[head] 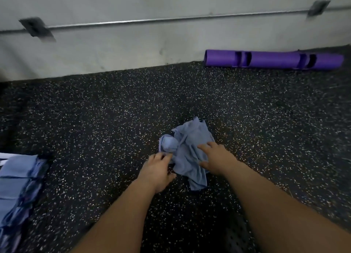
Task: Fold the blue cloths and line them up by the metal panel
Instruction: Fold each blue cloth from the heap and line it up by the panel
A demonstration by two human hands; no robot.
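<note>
A crumpled light-blue cloth (190, 148) lies on the dark speckled floor (95, 119) just in front of me. My left hand (157, 169) grips the cloth's left edge, below a bunched lump of fabric. My right hand (216, 156) rests on the cloth's right side with its fingers spread. A row of folded blue cloths (17, 180) lies at the far left, partly cut off by the frame edge. The grey metal panel (133, 43) runs along the back, a thin rod across it.
A purple tube with cut-out handles (273, 60) lies on the floor against the panel at the back right. Two dark brackets (36, 28) hold the rod to the panel. A perforated dark surface (237, 237) shows between my forearms.
</note>
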